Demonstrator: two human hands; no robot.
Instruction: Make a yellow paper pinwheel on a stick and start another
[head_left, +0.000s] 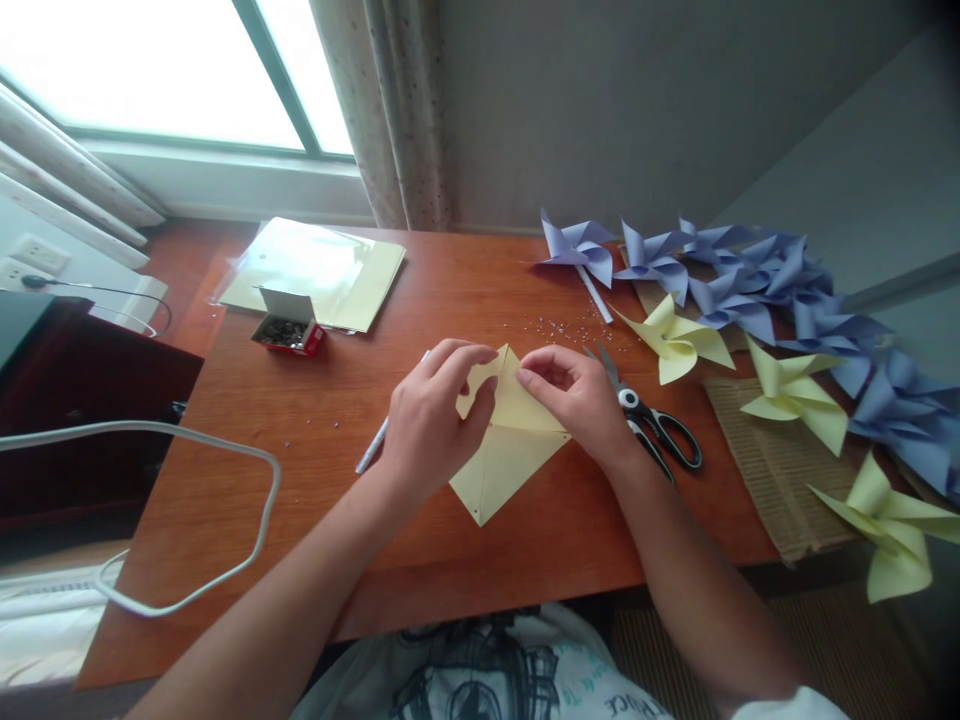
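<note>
A square of pale yellow paper [517, 455] lies on the table like a diamond, with diagonal lines and small dark dots near its corners. My left hand [431, 425] arches over its left side, fingers curved, thumb and forefinger apart with nothing visible between them. At the upper right edge, my right hand [574, 395] pinches the paper between thumb and forefinger. Partly hidden behind my left hand is a thin white paper stick [371, 447]. Black-handled scissors [652, 420] lie beside my right wrist, blades partly covered by the hand.
Several purple pinwheels [739, 270] and yellow pinwheels [675, 340] line the right side, some on corrugated cardboard [776, 480]. A small open red box [289, 335] of metal bits stands near yellow sheets [315, 270]. A white cable [262, 520] loops at left. Tiny scraps [570, 328] dot the wooden table [420, 560].
</note>
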